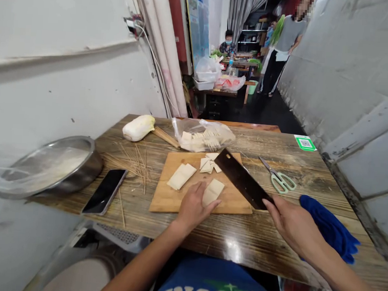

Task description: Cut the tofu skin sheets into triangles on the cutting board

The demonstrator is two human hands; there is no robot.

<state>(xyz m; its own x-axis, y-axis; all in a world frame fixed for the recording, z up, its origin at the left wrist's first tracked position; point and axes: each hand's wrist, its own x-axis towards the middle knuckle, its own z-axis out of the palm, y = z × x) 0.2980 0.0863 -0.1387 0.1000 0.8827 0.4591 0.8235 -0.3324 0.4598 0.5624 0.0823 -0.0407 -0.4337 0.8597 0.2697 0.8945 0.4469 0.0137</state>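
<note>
A wooden cutting board [166, 197] lies on the wooden table [240, 243] with flat pale tofu-skin pieces on it. My left hand [193, 208] rests on the board, fingers curled round one stack of pieces [213, 191]. My right hand [290, 221] grips the handle of a dark cleaver [241, 178] whose blade lies across the board's right side, tip near several small cut pieces [209, 163]. Another stack [181, 176] lies to the left on the board.
A clear bag of more pieces [203, 135], a cabbage [138, 127], loose bamboo skewers [139, 161], a phone [105, 191], a metal bowl [58, 164], green scissors [280, 179] and a blue cloth [330, 228] lie about. Two people stand far back.
</note>
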